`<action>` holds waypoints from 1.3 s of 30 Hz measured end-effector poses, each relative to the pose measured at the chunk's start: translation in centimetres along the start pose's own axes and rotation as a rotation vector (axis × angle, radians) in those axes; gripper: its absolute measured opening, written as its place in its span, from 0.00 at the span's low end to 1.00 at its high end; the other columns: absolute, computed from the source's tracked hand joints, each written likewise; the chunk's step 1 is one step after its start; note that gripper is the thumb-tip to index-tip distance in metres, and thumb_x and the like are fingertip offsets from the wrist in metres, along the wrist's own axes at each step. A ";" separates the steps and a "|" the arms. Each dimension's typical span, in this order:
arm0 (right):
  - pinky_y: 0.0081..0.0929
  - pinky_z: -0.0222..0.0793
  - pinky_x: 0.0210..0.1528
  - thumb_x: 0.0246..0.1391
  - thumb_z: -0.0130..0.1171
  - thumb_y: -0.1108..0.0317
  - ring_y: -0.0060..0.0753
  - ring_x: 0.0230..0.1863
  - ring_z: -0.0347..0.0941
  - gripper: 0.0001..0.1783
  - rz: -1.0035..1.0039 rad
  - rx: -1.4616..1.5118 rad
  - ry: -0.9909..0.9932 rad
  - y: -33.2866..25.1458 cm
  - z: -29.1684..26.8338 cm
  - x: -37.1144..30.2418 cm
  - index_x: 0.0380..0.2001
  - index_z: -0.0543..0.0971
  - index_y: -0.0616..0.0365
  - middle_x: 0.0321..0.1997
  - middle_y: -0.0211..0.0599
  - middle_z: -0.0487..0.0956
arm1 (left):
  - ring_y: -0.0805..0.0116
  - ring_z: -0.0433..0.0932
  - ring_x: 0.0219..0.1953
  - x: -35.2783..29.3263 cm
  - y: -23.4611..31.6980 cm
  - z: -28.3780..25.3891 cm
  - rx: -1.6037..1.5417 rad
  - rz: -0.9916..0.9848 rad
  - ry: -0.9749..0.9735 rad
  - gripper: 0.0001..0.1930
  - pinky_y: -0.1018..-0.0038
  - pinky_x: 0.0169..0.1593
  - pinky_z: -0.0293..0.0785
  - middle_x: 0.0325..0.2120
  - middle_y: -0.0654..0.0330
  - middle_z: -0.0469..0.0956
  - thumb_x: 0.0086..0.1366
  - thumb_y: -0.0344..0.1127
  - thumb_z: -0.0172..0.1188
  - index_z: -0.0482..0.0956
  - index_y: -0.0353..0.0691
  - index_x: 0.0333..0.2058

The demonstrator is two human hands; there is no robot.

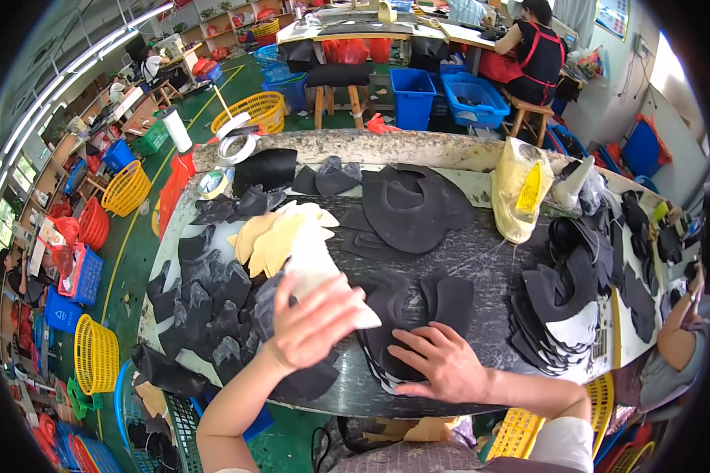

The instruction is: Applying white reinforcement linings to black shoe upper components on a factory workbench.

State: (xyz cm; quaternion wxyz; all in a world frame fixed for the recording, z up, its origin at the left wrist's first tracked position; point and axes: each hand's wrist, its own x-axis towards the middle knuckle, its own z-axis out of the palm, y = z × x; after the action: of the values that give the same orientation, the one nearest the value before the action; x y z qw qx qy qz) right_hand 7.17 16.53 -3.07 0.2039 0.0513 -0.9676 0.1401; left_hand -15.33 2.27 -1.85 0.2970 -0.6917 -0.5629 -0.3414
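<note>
My left hand (312, 323), slightly blurred, is closed on a pointed white cut piece (312, 256), which shows above its fingers and pokes out past them at lower right. Just beyond lies a fanned pile of cream cut pieces (272, 240). My right hand (442, 364) lies with fingers spread, pressing on a stack of black curved shoe-upper pieces (383, 347) near the table's front edge. White edges show under that stack. Next to it is another black piece (450, 299).
Many black cut pieces (213, 296) cover the left side of the worktable (497, 331). Larger black curved pieces (406, 209) lie at the back; a stack with white ends (560, 307) is at right. A yellowish wrapped cone (521, 193) stands behind. A person (674, 339) is at far right.
</note>
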 end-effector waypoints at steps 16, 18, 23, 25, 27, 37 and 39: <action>0.20 0.52 0.18 0.50 0.65 0.78 0.16 0.16 0.61 0.10 0.220 1.107 0.204 -5.1 -2.8 -1.0 0.20 0.75 0.60 0.18 0.26 0.71 | 0.59 0.75 0.33 2.4 9.5 -1.4 -1.093 -0.328 -0.229 0.14 0.68 0.35 0.71 0.30 0.57 0.74 0.50 0.35 0.74 0.76 0.37 0.30; 0.22 0.57 0.20 0.50 0.66 0.77 0.19 0.18 0.67 0.10 0.251 1.123 0.193 -4.7 -2.8 -2.1 0.19 0.76 0.60 0.20 0.28 0.74 | 0.61 0.74 0.37 2.0 9.4 -1.3 -1.153 -0.279 -0.274 0.10 0.70 0.39 0.70 0.32 0.58 0.73 0.56 0.32 0.69 0.77 0.36 0.31; 0.30 0.72 0.36 0.45 0.70 0.75 0.35 0.36 0.78 0.09 0.223 1.148 0.194 -3.9 -2.3 -2.5 0.21 0.78 0.62 0.34 0.44 0.79 | 0.66 0.69 0.43 -1.5 11.3 -0.3 -1.824 -0.837 -0.091 0.04 0.72 0.48 0.64 0.37 0.60 0.69 0.59 0.28 0.58 0.78 0.36 0.33; 0.38 0.73 0.43 0.44 0.66 0.76 0.46 0.45 0.76 0.07 0.327 1.749 0.429 -4.3 -1.1 -2.4 0.20 0.77 0.63 0.45 0.57 0.75 | 0.64 0.66 0.47 -2.1 12.0 1.0 -2.454 -0.984 0.424 0.08 0.72 0.51 0.63 0.37 0.60 0.67 0.60 0.35 0.53 0.77 0.38 0.31; 0.39 0.73 0.42 0.47 0.55 0.76 0.47 0.37 0.76 0.07 0.390 2.218 0.410 -4.3 -0.7 -3.8 0.17 0.74 0.62 0.43 0.59 0.76 | 0.65 0.63 0.50 -1.5 12.9 0.7 -2.540 -1.102 0.453 0.10 0.66 0.53 0.61 0.38 0.58 0.67 0.60 0.39 0.50 0.74 0.39 0.29; 0.30 0.74 0.31 0.53 0.65 0.69 0.38 0.32 0.77 0.13 0.272 0.979 0.119 -5.4 -0.1 -6.1 0.39 0.77 0.62 0.35 0.41 0.79 | 0.61 0.78 0.28 0.8 8.8 -2.1 -1.306 -0.449 -0.507 0.10 0.69 0.33 0.73 0.30 0.55 0.78 0.55 0.32 0.68 0.76 0.39 0.33; 0.31 0.73 0.31 0.52 0.65 0.71 0.36 0.31 0.77 0.07 0.392 0.818 0.029 -5.3 -0.3 -6.9 0.32 0.78 0.63 0.33 0.41 0.79 | 0.66 0.81 0.32 -0.3 9.7 -0.4 -1.221 -0.542 -0.739 0.16 0.71 0.35 0.74 0.30 0.59 0.78 0.54 0.35 0.71 0.75 0.40 0.38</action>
State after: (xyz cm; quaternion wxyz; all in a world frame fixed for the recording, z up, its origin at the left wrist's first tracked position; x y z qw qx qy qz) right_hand 14.44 11.86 -4.33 0.1498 -0.0583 -0.8212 0.5475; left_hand -5.88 -0.09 -2.16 -0.4400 -0.6400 -0.4870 -0.3995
